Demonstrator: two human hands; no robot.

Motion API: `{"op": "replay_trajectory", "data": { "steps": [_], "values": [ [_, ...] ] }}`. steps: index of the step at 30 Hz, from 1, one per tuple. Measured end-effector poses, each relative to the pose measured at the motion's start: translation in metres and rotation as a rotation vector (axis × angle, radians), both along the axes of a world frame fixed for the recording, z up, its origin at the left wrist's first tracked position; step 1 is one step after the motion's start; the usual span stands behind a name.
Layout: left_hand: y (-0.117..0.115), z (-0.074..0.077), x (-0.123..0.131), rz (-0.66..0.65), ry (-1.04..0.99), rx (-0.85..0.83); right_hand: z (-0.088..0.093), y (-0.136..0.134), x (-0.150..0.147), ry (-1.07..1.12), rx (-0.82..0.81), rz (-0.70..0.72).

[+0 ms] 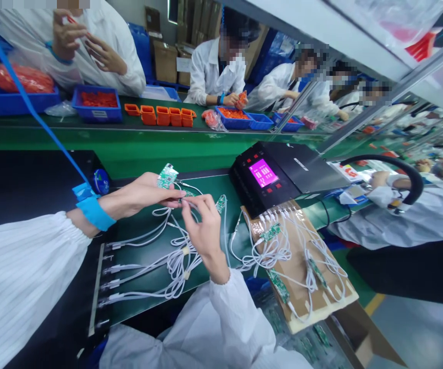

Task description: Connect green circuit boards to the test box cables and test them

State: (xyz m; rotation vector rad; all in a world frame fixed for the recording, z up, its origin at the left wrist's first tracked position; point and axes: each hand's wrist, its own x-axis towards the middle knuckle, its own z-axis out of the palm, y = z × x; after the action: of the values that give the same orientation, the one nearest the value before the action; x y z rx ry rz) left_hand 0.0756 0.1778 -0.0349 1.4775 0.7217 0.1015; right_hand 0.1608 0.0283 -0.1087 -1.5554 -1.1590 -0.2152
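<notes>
My left hand (142, 193) is closed round a small green circuit board (166, 176), which sticks up above the thumb. My right hand (203, 225) pinches the end of a white cable (186, 201) right at the left fingertips, where a second small green board (188, 193) shows. Both hands hover over a dark green mat (156, 246) strewn with several white cables (175, 261). A blue wrist strap (95, 211) with a blue cord sits on my left wrist.
A black tester with a pink screen (263, 172) stands to the right. A cardboard sheet (302, 266) holds more boards and cables. Across the green conveyor (129, 143), people in white coats work with blue bins (97, 105) and orange parts (163, 115).
</notes>
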Motion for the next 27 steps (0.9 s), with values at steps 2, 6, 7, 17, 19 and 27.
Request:
{"op": "replay_trajectory", "data": {
  "steps": [2,6,7,17,19,27],
  "values": [
    [0.002,-0.001,0.000,-0.071,-0.072,-0.052,0.005,-0.005,0.005,0.049,0.023,-0.017],
    [0.004,-0.001,-0.001,-0.167,-0.108,-0.047,0.008,-0.011,0.009,0.134,0.081,-0.036],
    [0.004,0.000,-0.001,-0.167,-0.110,-0.029,0.008,-0.012,0.009,0.142,0.090,-0.030],
    [-0.012,0.001,-0.001,-0.044,-0.204,0.192,0.004,-0.005,0.007,-0.057,0.103,-0.168],
    [-0.016,0.000,-0.001,0.012,-0.191,0.190,0.002,-0.003,0.005,-0.056,0.103,-0.174],
    [-0.019,-0.001,-0.001,0.076,-0.200,0.077,-0.002,0.004,0.001,-0.120,0.117,-0.207]
  ]
}}
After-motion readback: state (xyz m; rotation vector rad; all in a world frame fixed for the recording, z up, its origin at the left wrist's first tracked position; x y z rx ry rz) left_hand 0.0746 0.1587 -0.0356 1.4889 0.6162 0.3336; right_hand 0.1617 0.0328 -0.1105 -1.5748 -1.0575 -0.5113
